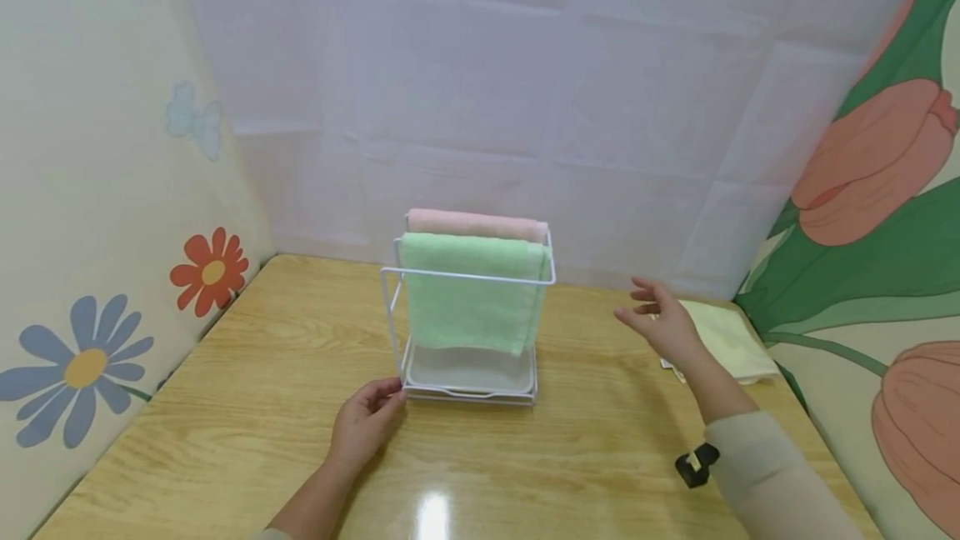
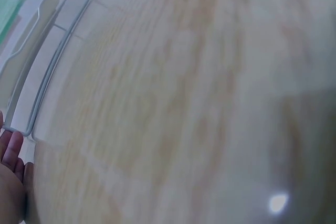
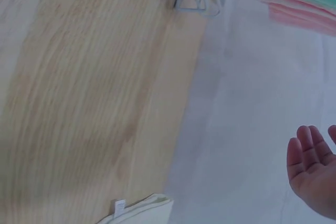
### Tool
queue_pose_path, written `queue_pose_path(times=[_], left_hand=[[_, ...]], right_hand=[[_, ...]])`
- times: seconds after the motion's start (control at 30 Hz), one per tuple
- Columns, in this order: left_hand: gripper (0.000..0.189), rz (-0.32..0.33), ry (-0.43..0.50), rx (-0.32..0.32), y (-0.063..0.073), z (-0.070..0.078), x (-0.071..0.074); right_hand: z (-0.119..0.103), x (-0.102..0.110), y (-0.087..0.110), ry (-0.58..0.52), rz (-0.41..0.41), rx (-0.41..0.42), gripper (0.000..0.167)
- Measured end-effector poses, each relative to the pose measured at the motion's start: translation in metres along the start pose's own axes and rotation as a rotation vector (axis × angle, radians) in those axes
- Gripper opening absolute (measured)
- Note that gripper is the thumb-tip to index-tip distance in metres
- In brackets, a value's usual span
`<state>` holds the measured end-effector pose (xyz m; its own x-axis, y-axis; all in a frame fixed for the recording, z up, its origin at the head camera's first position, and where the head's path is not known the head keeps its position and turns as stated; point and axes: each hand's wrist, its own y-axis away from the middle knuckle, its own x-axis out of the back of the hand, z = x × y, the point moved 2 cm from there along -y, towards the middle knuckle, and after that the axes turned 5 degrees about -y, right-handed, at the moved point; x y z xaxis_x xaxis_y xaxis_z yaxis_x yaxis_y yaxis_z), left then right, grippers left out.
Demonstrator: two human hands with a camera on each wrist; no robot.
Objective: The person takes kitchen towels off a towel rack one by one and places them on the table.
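Note:
A white wire towel rack point(image 1: 387, 307) stands at the middle of the table with a pale tray point(image 1: 472, 369) in its base. Over its bars hang a mint green towel point(image 1: 468, 290) and, behind that, a pink towel point(image 1: 476, 224). My left hand point(image 1: 365, 423) pinches the rack's front left bottom corner; the left wrist view shows its fingers point(image 2: 11, 148) at the wire frame. My right hand point(image 1: 669, 330) is in the air right of the rack, holding nothing, its fingers loosely bent. Beside and partly behind it, a folded pale yellow towel point(image 1: 723, 340) lies on the table.
The wooden table point(image 1: 285, 340) meets a white cloth backdrop point(image 1: 465, 90) behind the rack. Panels with painted flowers stand on the left point(image 1: 82, 215) and right point(image 1: 862, 290). A small black device point(image 1: 697, 465) sits at my right sleeve.

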<state>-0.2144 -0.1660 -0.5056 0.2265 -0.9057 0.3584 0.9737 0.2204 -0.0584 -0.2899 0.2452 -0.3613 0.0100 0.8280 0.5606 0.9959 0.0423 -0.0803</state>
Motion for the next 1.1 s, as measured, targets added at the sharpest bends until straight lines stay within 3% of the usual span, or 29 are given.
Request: queue_pose_path(times=[0.53,1.1], left_hand=[[0.027,0.003,0.018,-0.009,0.000,0.001,0.000],[0.028,0.008,0.019,0.008,0.001,0.001,0.000]], right_hand=[[-0.057,0.000,-0.009,-0.043,-0.015,0.144,0.062],[-0.116,-0.015,-0.020,-0.084,-0.054,0.260,0.059]])
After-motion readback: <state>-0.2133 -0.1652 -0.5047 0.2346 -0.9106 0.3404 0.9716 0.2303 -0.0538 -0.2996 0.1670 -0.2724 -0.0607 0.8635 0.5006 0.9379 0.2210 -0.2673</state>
